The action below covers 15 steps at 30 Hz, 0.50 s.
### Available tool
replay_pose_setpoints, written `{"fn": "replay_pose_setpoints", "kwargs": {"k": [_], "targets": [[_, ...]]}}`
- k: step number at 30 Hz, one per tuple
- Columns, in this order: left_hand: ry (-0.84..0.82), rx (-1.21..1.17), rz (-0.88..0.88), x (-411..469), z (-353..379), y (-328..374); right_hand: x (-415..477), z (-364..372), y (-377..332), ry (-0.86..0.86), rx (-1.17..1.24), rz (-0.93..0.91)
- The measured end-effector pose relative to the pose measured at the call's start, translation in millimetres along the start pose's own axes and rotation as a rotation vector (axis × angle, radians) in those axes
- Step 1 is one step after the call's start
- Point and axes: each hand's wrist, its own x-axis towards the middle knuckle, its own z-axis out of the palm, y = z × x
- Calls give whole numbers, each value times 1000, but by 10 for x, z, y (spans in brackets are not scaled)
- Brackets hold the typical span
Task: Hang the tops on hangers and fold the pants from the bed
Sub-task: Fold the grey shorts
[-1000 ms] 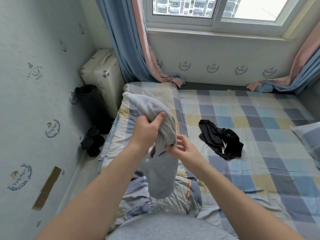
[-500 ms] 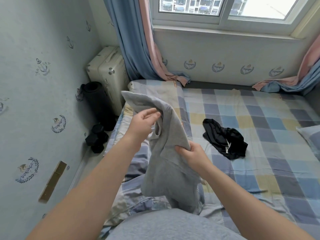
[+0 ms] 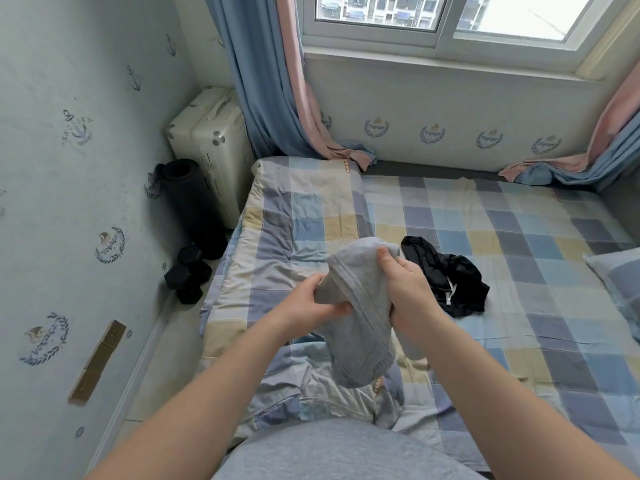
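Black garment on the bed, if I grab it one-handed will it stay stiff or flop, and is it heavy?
Probably floppy: the black garment lies crumpled in soft folds on the bed. Likely light, since the cloth looks thin. Its white drawstring may dangle.

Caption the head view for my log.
Left hand and right hand grip a bunched grey garment over the checked bed; a black garment lies crumpled nearby.

Checked bed (image 3: 502,237) w/ black garment (image 3: 446,275), folded quilt (image 3: 298,216), pillow (image 3: 620,275).

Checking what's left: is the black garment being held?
No, the black garment lies on the bed; the left hand and right hand grip the grey garment.
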Motion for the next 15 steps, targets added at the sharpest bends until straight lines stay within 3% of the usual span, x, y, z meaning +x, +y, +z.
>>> {"fn": "replay_pose_setpoints", "kwargs": {"k": [6, 8, 11, 15], "targets": [[199, 254, 257, -48, 112, 120, -9, 58, -20, -1, 97, 27], [135, 137, 311, -89, 130, 179, -35, 76, -7, -3, 144, 40], [-69, -142, 256, -136, 139, 225, -71, 117, 17, -47, 218, 73], [34, -86, 214, -100, 186, 214, -60, 143, 28, -41, 257, 106]]}}
